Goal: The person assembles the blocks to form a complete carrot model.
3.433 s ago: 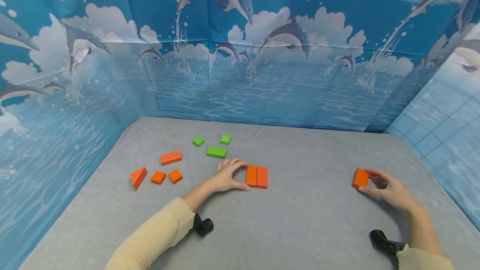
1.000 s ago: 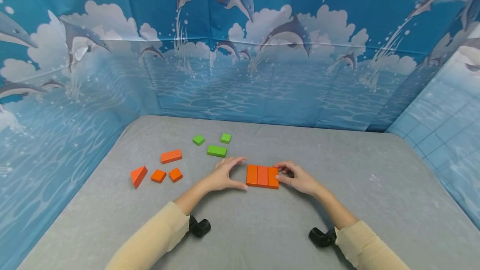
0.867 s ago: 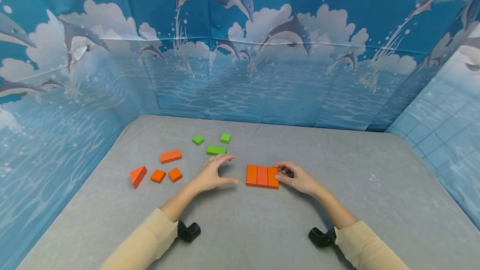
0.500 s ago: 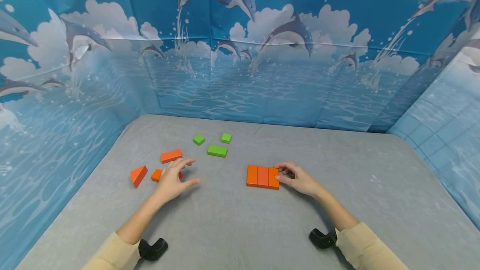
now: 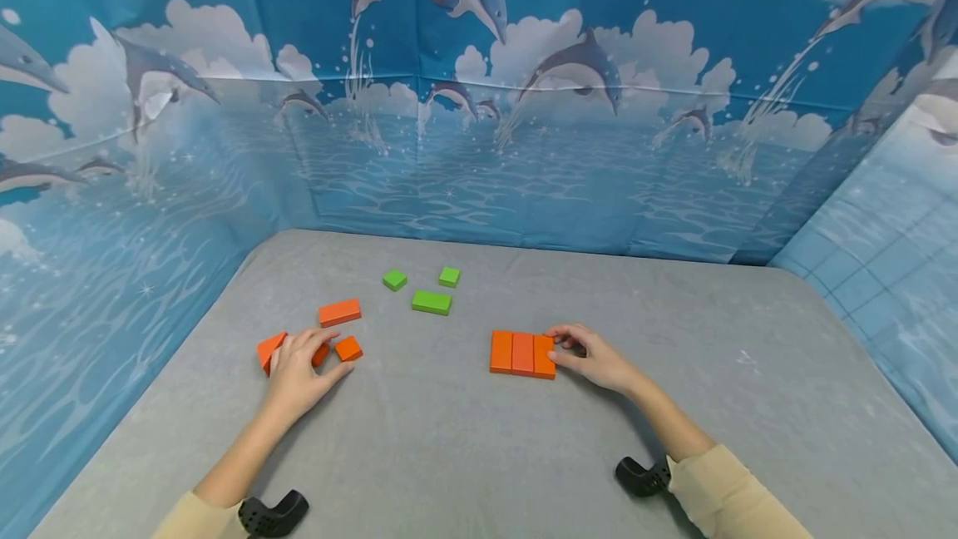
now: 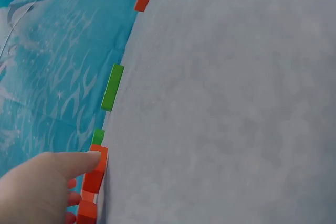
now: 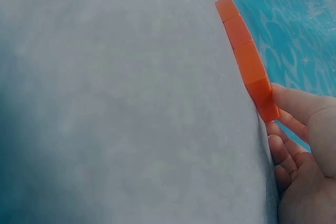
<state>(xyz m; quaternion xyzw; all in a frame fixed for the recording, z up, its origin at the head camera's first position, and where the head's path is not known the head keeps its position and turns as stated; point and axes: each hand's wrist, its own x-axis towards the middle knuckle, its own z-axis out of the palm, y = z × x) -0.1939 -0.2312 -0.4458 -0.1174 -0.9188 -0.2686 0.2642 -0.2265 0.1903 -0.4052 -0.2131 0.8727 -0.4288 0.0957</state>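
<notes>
Three orange rectangular blocks lie side by side in a row on the grey table. My right hand point(image 5: 602, 364) holds the rightmost orange block point(image 5: 544, 360), thumb at its side and fingers by its far corner; the right wrist view shows this block point(image 7: 252, 66) at the hand's end of the row. At the left, my left hand point(image 5: 295, 377) is spread low over small orange pieces, fingers and thumb parted toward an orange cube point(image 5: 348, 349). A second orange cube point(image 5: 321, 354) and an orange triangular block point(image 5: 268, 349) are partly hidden by that hand.
Behind the left hand lies a longer orange block point(image 5: 339, 312). Farther back are a green rectangular block point(image 5: 431, 303) and two small green blocks, one left point(image 5: 394, 279) and one right point(image 5: 449, 276). A dolphin-print curtain point(image 5: 479, 165) surrounds the table's back and sides.
The right hand brought the third orange block from the far right to the row and stays there. The left hand left the row and moved left to the small orange pieces.
</notes>
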